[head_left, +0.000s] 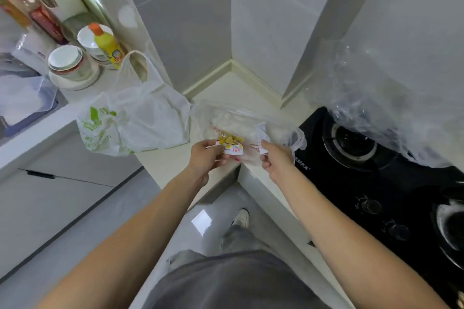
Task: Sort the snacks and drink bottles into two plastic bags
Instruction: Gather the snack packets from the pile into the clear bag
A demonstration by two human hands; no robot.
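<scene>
My left hand (208,155) pinches a small yellow-and-white snack packet (230,143) at the mouth of a clear plastic bag (233,120) that lies on the pale counter corner. My right hand (275,158) grips the bag's right edge and holds it up. A second bag, white with green print (130,123), stands bulging to the left, its handle raised. What is inside either bag is hidden.
A black gas hob (371,183) lies to the right, partly under crumpled clear plastic film (381,108). Stacked bowls (67,63), a yellow bottle with an orange cap (108,45) and other bottles sit at the back left. The counter (221,88) ends in a tiled wall corner.
</scene>
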